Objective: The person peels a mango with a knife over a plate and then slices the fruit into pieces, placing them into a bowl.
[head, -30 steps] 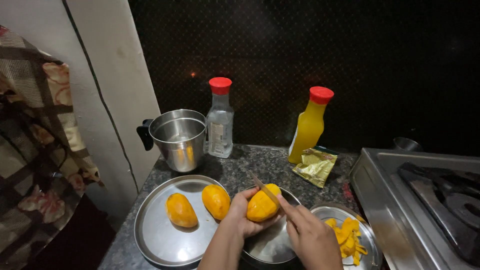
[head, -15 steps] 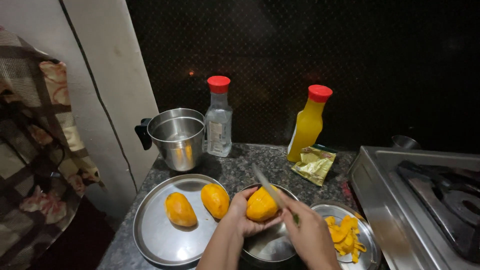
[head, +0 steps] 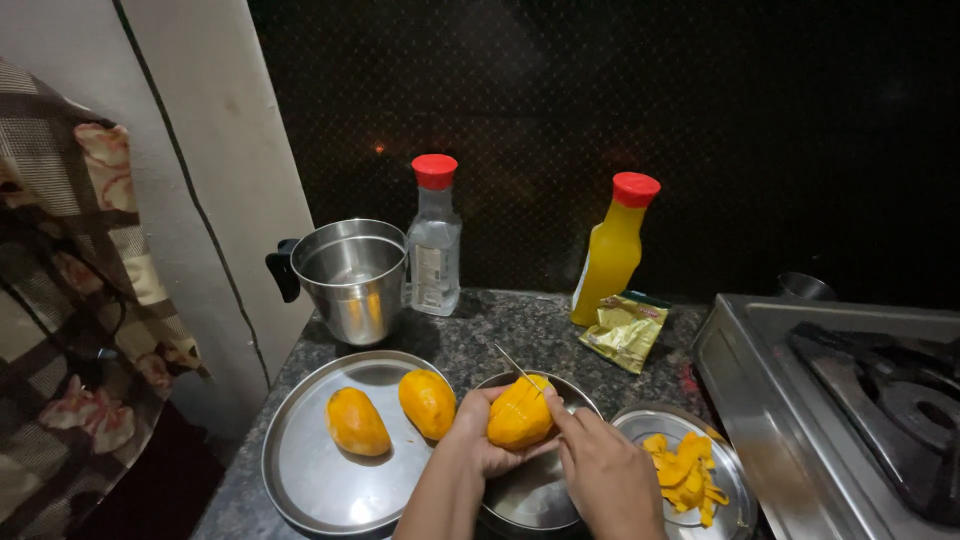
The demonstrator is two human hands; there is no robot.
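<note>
Knife [head: 515, 364] has tilted; left hand [head: 478, 440] cups mango [head: 519, 412], right hand [head: 600, 470] seemingly grips knife.

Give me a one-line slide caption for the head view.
Left hand holds a peeled mango over a steel bowl while right hand cuts it with a knife.

Dark speckled granite surface [head: 500, 330] carries: steel pot [head: 352, 280], clear bottle [head: 432, 240], yellow bottle [head: 612, 250], gold packet [head: 626, 332], large steel plate [head: 310, 480], steel bowl [head: 530, 495], small plate [head: 640, 425], stove [head: 780, 400].
</note>
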